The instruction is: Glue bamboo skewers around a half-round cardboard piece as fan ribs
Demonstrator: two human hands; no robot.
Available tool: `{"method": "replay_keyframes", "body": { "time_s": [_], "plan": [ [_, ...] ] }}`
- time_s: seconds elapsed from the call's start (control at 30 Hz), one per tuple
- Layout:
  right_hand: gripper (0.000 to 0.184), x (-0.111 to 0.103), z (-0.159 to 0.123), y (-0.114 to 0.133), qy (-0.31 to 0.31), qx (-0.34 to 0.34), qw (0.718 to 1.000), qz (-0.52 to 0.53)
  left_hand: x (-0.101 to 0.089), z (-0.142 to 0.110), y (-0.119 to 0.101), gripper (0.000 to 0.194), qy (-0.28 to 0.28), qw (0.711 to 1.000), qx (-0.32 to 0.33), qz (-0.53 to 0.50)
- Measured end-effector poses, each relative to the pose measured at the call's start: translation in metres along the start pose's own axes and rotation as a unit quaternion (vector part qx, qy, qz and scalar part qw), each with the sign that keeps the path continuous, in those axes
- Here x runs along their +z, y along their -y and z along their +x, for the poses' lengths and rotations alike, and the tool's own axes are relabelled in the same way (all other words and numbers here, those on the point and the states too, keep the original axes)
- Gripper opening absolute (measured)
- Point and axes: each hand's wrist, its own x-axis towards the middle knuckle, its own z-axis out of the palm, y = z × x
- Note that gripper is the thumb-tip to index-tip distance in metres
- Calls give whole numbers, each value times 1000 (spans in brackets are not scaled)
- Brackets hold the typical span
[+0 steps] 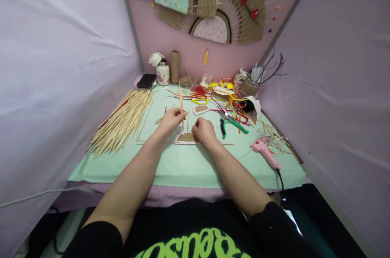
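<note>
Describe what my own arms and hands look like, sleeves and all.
Your left hand and right hand are gloveless, with no watch or bracelet showing at either wrist. The left sleeve and right sleeve are black and end near the elbows. Rings or nail polish are too small to tell.

head-worn view from above the lap, facing forward and down, forearms close, table [183, 168] midway, wall [170, 38] beyond
</note>
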Motion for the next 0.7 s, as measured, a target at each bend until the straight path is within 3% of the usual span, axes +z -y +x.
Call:
{"method": "replay_keyframes", "body": {
  "time_s": [0.13,0.27,0.7],
  "plan": [
    [18,-2,-3,3,-17,12,1000,0,0,0,-1,19,-3,1000,4,14],
    [18,-3,-1,4,-36,-23,999,14,0,0,0,17,-7,1000,9,27],
    [14,5,5,-2,0,-65,997,47,-2,1,-1,11,1,999,14,33]
  ]
}}
